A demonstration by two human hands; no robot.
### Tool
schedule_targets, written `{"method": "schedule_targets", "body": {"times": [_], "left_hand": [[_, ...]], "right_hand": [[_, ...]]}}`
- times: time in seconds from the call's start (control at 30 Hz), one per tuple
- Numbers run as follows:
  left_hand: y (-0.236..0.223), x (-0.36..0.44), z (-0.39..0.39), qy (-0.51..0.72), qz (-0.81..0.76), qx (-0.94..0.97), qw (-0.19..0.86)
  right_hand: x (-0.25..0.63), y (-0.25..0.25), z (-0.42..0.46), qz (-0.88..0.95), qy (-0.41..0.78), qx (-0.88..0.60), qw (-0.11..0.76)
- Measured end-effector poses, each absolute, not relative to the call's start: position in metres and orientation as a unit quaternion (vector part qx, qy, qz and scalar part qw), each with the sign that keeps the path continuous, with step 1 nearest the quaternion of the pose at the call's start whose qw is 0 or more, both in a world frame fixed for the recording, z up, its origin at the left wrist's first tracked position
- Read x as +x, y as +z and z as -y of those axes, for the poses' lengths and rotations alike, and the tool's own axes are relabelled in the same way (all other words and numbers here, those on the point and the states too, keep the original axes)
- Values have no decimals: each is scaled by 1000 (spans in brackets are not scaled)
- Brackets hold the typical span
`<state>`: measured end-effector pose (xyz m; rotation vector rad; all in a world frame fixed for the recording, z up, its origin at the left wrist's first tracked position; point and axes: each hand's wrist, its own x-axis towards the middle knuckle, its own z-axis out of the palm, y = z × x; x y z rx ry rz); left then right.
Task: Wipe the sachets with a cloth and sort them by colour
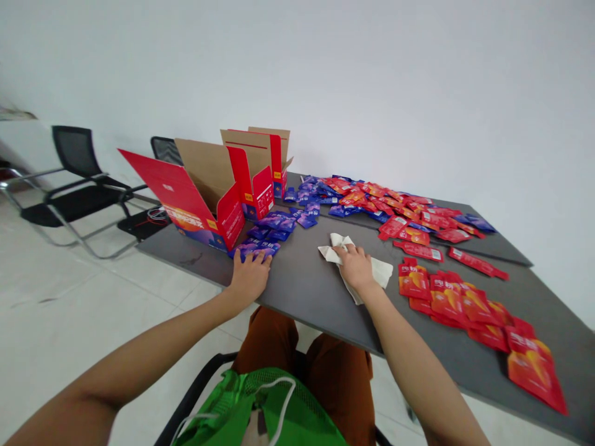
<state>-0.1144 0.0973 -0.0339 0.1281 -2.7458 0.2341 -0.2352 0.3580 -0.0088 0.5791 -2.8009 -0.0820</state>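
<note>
White, crumpled cloth (382, 272) lay on the dark grey worktop (297, 263), close to its front edge, under the person's right hand (357, 267). That hand's fingers curled over the bunched part; from where I stood I could not tell whether they clutched it or merely pressed it down. The left hand (251, 275) was released, fingers spread over the nearest of some glossy blue-purple pouches (256, 246), which overlapped just beside an open red cardboard box (230, 217) with a tan inside. Two more red boxes (263, 191) stood behind it, flaps up. Right of the cloth, shiny red-and-orange pouches (449, 298) overlapped in a row. Farther back, a loose heap of red and blue pouches (367, 201) spread across the worktop.
</note>
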Motion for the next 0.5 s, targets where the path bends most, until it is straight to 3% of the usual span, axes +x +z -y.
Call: {"method": "schedule_targets", "body": {"times": [0.17,0.3,0.5], "left_hand": [[13,-130,-111,70,981,37,177],[60,-201,-134,25,987,37,154],[67,-325,-173,-46,989,66,126]], "right_hand": [[-237,-11,-358,968,-1,204,149],[-237,-11,-358,968,18,204,143],[-234,-7,-360,969,35,207,127]]}}
